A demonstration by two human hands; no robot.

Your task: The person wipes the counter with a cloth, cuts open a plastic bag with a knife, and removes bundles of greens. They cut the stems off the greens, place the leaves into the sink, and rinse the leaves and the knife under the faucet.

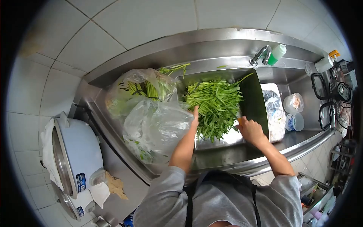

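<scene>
A big bunch of long-stemmed leafy greens point(217, 106) lies in the middle basin, stems to the left and leaves to the right. My left hand point(195, 116) is at the stem side and grips the bunch, its fingers mostly hidden. My right hand point(250, 131) is closed around a small orange handle point(240, 120) at the leafy side; whatever extends from the handle cannot be made out. Left of the basin, a clear plastic bag point(155, 123) lies crumpled against my left forearm. Behind it, more tied greens point(145, 89) sit in clear plastic.
The steel basin point(254, 89) has a faucet point(261, 56) and a green-liquid bottle point(278, 54) behind it. In the right basin are a white tray point(275, 125) with bagged contents and two tubs point(294, 122). A rice cooker point(81, 151) stands at left; a fan point(342, 89) is far right.
</scene>
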